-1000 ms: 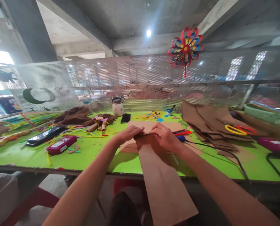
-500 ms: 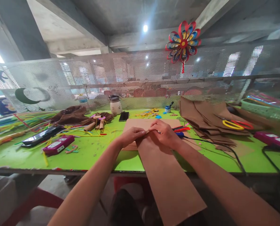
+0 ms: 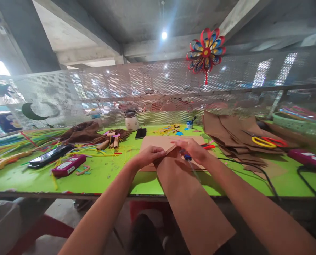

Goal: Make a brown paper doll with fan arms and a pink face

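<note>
My left hand (image 3: 152,156) pinches the folded top end of a long strip of brown paper (image 3: 192,198). The strip slopes toward me over the table's front edge, its lower end hanging above my lap. My right hand (image 3: 191,150) is at the same end, thumb and index finger at the raised fold. Under its palm shows the blue end of what looks like a glue gun (image 3: 187,157), a clear stick trailing from it over the paper; the hand hides the rest. Beneath both hands lies a flat brown board (image 3: 147,141).
On the green table (image 3: 99,180), brown paper sheets (image 3: 227,129) and scissors (image 3: 269,141) lie at right. At left are a purple device (image 3: 69,165), a black handheld device (image 3: 50,156) and paper rolls (image 3: 111,141). A phone (image 3: 140,133) and jar (image 3: 131,120) stand behind. A black cord (image 3: 264,171) runs rightward.
The blue-ended tool has moved from beside my right wrist to under that hand, over the paper. My right fingers have lifted and opened out a little; the fold stands up more. The left hand keeps its pinch.
</note>
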`<state>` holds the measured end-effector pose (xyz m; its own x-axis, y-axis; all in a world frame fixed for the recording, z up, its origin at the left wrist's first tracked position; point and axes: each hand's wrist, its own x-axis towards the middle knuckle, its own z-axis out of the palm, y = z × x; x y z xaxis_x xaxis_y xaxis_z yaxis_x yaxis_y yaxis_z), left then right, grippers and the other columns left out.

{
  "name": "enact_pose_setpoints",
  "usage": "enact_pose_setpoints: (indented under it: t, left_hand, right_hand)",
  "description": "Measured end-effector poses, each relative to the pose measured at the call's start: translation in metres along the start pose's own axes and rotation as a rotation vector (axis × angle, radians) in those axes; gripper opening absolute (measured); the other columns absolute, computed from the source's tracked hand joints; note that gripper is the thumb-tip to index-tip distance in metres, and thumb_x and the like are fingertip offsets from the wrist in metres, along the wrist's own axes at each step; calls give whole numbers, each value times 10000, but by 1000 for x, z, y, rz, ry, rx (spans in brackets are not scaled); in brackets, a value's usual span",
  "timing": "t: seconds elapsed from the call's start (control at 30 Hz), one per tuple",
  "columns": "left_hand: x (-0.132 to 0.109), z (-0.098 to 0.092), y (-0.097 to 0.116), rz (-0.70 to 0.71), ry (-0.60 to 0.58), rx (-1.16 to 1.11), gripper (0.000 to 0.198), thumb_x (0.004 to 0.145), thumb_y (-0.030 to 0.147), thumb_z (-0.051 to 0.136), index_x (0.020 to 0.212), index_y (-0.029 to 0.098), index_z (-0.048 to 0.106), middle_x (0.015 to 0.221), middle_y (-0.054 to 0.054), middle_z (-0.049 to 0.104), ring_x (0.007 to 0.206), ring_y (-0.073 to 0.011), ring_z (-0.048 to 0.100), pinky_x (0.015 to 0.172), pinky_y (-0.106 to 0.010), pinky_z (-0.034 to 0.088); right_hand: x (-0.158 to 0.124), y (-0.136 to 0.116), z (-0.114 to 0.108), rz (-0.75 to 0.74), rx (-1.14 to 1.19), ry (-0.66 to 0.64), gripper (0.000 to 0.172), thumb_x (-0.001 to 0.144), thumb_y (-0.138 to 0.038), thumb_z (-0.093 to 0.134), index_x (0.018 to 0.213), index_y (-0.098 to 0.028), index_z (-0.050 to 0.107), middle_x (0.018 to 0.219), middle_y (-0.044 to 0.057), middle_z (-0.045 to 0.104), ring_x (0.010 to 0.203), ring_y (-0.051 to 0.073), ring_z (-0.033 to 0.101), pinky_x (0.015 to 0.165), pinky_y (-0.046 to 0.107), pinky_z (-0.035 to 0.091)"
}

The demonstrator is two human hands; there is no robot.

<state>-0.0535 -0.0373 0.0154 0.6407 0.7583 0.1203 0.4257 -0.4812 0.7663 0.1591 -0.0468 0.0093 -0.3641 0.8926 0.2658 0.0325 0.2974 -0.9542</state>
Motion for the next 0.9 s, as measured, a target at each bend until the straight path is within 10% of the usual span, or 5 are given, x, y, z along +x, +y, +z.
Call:
enact_pose_setpoints:
  t: [0.37,0.9]
  left_hand:
    - [2,2,0,40,-71,110,437,823,533,407,646,142,493,586,41,348,553,-85,307,501,-212,241]
    - [6,14,3,42,25,145,392,819,496,433,669,149,534,578,35,421,551,-93,358,521,-216,284]
  right_hand:
    - [3,11,5,74,-116,90,450,608,-573,643,554,-134,556,469,-47,420,455,70,325,440,216,233]
    - [8,16,5,-92,-403,196,323,675,-427,600,558,-126,611,535,-6,525,558,115,441,545,240,334]
